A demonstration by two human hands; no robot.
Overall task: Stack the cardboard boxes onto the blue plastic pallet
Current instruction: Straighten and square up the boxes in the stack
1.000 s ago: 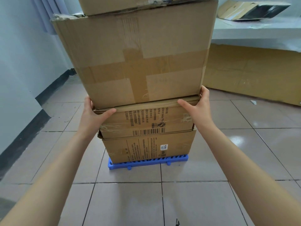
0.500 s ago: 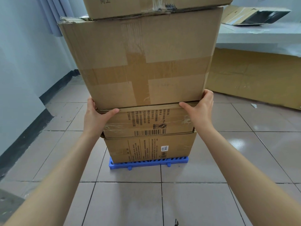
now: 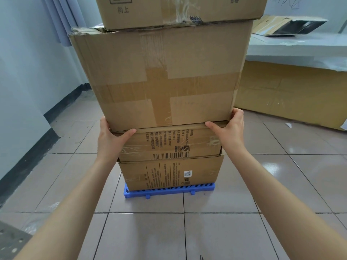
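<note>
A blue plastic pallet [image 3: 169, 192] lies on the tiled floor with a stack of cardboard boxes on it. The bottom box [image 3: 169, 174] carries a printed box with a barcode [image 3: 169, 145]. On that rests a large taped box [image 3: 161, 76], and another box [image 3: 180, 10] tops it, cut off by the frame. My left hand [image 3: 110, 136] grips the left bottom corner of the large taped box, thumb along its lower front edge. My right hand [image 3: 228, 128] holds the right bottom corner the same way.
A big flattened cardboard sheet [image 3: 289, 92] leans at the right under a white-covered ledge [image 3: 296, 49], which bears folded cardboard [image 3: 287, 25]. A pale wall with dark skirting [image 3: 28, 166] runs along the left. A grey perforated plate [image 3: 11, 241] lies at bottom left.
The view has tilted up and drawn slightly closer, showing more of the top box. Both hands stay at the large box's bottom corners; the stack has not visibly shifted.
</note>
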